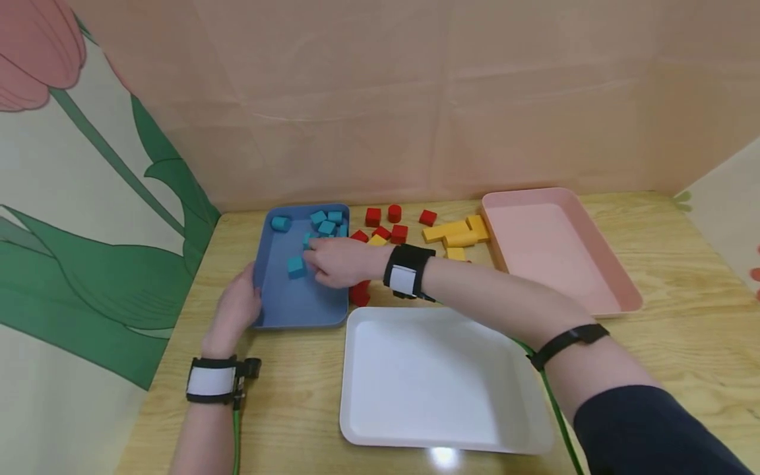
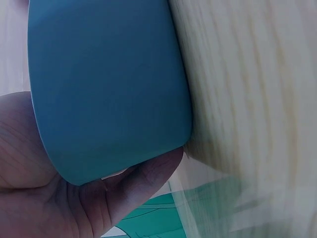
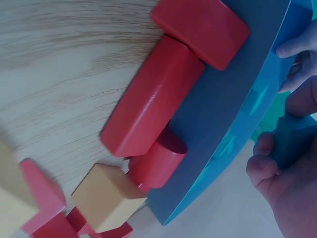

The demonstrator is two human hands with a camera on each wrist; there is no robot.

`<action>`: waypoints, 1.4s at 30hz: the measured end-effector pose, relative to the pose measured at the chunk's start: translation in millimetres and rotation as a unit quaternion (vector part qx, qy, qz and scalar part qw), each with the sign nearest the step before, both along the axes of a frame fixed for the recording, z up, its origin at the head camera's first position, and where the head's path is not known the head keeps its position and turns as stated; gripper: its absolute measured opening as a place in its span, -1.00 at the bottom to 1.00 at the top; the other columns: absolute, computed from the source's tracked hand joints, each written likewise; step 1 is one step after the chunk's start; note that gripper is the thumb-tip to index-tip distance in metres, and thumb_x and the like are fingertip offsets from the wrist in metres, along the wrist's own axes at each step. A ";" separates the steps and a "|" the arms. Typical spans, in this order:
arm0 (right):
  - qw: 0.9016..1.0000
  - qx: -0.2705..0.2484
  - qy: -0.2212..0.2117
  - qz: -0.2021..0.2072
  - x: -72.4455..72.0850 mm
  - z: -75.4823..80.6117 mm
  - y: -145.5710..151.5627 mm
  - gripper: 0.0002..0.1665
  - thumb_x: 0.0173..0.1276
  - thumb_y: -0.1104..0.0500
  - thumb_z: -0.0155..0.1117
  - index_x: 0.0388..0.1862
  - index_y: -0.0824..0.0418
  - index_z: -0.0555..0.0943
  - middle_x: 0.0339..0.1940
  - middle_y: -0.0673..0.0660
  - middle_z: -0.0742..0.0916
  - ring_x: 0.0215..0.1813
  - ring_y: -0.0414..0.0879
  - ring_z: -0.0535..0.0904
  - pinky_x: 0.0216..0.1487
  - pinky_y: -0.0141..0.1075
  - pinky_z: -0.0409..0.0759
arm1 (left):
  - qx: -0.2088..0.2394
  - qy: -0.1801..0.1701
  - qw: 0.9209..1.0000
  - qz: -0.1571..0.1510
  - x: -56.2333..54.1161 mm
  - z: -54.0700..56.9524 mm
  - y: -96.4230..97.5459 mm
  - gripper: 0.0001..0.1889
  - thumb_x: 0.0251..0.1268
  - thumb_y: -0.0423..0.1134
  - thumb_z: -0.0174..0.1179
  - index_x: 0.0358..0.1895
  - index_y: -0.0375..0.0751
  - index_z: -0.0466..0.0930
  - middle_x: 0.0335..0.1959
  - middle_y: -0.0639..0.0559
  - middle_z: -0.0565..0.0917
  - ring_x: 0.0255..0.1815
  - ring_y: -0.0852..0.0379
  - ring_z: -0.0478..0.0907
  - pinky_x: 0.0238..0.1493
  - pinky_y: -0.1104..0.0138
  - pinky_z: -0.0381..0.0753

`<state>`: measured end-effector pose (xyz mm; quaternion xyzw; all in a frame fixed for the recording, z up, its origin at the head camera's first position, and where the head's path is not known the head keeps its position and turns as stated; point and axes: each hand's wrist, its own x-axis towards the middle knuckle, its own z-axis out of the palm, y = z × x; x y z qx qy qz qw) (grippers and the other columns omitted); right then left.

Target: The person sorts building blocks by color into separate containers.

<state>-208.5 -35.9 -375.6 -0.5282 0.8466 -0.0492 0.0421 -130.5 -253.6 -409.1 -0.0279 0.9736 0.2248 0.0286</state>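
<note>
My left hand (image 1: 237, 300) grips the left side wall of the blue tray (image 1: 299, 303), thumb and fingers on either side of it in the left wrist view. Over the tray's right half, my right hand (image 1: 343, 262) pinches a blue block (image 3: 292, 141) between thumb and fingers, as the right wrist view shows. Several blue blocks lie in the tray, most of them at its far right corner. A blue cylinder (image 1: 281, 223) is at the far left, and a blue cube (image 1: 296, 267) lies just left of my right fingers.
Red blocks (image 1: 399, 233) lie along the tray's right side, some touching it. Yellow blocks (image 1: 456, 233) are farther right, beside a pink tray (image 1: 564, 257). A white tray (image 1: 445, 376) stands in front, under my right forearm. A curtain-like backdrop (image 1: 415, 99) rises behind the table.
</note>
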 end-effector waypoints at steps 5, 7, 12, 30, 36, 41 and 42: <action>1.000 -0.001 0.016 -0.001 -4.3 -4.9 -4.4 -0.80 0.22 0.05 0.10 -0.21 0.07 0.41 -0.35 -0.03 0.43 -0.27 -0.20 0.32 -0.27 -0.44 0.37 | -0.003 0.002 1.000 0.000 -0.6 -0.8 1.3 -0.49 0.28 -0.43 -0.12 0.29 -0.45 0.03 0.15 -0.44 0.28 0.14 -0.29 0.26 0.07 -0.04 0.28; 1.000 -0.003 0.018 0.000 -5.6 -6.1 -5.2 -0.76 0.22 0.05 0.12 -0.16 0.08 0.40 -0.31 -0.01 0.43 -0.25 -0.19 0.33 -0.24 -0.43 0.39 | -0.004 0.003 1.000 0.000 -0.7 -0.8 1.3 -0.49 0.28 -0.43 -0.12 0.28 -0.45 0.04 0.15 -0.44 0.29 0.13 -0.29 0.26 0.06 -0.04 0.28; 1.000 -0.002 0.013 -0.002 -8.0 -7.5 -6.4 -0.66 0.24 0.05 0.12 -0.02 0.07 0.36 -0.20 0.02 0.43 -0.17 -0.17 0.34 -0.16 -0.42 0.42 | -0.006 -0.003 1.000 0.003 -1.3 -0.3 1.9 -0.50 0.28 -0.43 -0.12 0.28 -0.44 0.04 0.15 -0.44 0.29 0.13 -0.30 0.26 0.06 -0.05 0.28; 0.996 0.027 0.068 -0.052 -8.4 -3.6 8.4 -0.07 0.21 -0.39 -0.19 0.42 -0.02 -0.17 0.42 0.12 -0.03 0.40 0.10 -0.32 0.30 0.01 -0.17 | -0.003 0.007 1.000 -0.002 -0.4 2.1 3.6 -0.52 0.28 -0.44 -0.12 0.27 -0.43 0.08 0.12 -0.42 0.32 0.11 -0.29 0.29 0.03 -0.04 0.31; 0.996 0.020 0.057 -0.060 -9.0 -5.5 26.6 -0.02 0.16 -0.45 -0.25 0.42 -0.02 -0.19 0.43 0.12 -0.10 0.39 0.09 -0.37 0.29 0.07 -0.17 | -0.003 0.010 1.000 -0.005 -0.9 2.0 2.9 -0.52 0.27 -0.44 -0.11 0.26 -0.45 0.08 0.12 -0.44 0.32 0.11 -0.30 0.29 0.04 -0.05 0.30; 0.995 0.015 0.054 -0.081 -7.1 -2.9 48.4 -0.01 0.14 -0.47 -0.27 0.42 -0.03 -0.18 0.43 0.09 -0.07 0.40 0.08 -0.35 0.29 0.05 -0.15 | 0.001 0.015 1.000 -0.008 -1.7 1.3 2.6 -0.52 0.27 -0.45 -0.11 0.26 -0.46 0.09 0.12 -0.44 0.32 0.11 -0.30 0.29 0.03 -0.05 0.31; 0.995 0.012 0.049 -0.085 -6.4 -2.4 53.2 -0.02 0.15 -0.46 -0.25 0.42 -0.03 -0.18 0.43 0.09 -0.08 0.40 0.08 -0.35 0.29 0.05 -0.16 | 0.001 0.016 1.000 -0.009 -1.8 1.2 2.4 -0.52 0.27 -0.45 -0.11 0.26 -0.46 0.08 0.12 -0.44 0.32 0.10 -0.30 0.29 0.03 -0.06 0.30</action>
